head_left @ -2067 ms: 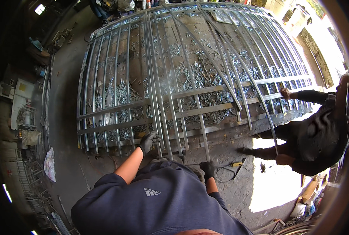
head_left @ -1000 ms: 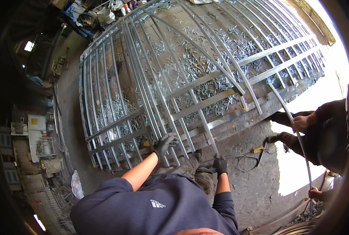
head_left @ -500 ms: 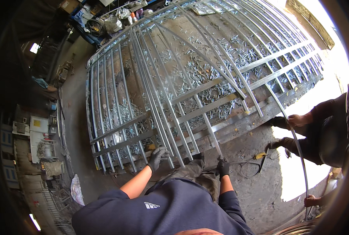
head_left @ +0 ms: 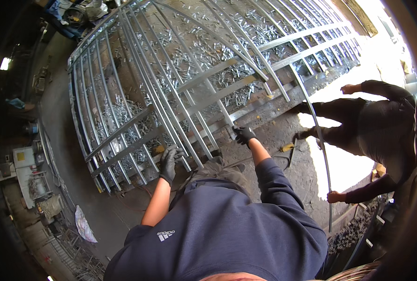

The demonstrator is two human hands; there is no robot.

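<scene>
My left hand (head_left: pixel 171 163), in a dark glove, rests with its fingers apart over the near ends of several thin metal bars, by a closely spaced bundle (head_left: pixel 145 77). My right hand (head_left: pixel 244 135), gloved too, has its fingers around the near end of a flat metal bar (head_left: pixel 224 108). That bar crosses two long flat cross rails (head_left: pixel 204 110) of a large slatted metal frame. Parallel bars (head_left: pixel 117 86) run across the rails on the left. One bar (head_left: pixel 208 28) lies slantwise over the others.
Many short shiny metal pieces (head_left: pixel 239 93) lie scattered beneath the bars. On the right a co-worker (head_left: pixel 382 124) holds a long curved strip (head_left: pixel 322 140) by its lower part. A yellow-handled tool (head_left: pixel 287 147) with a cable lies on the floor. Machinery (head_left: pixel 25 157) stands at far left.
My right hand and its bar have shifted away from me, so less of the bar sticks out past the rails. The co-worker's upper hand has come off the long strip. My view has shifted.
</scene>
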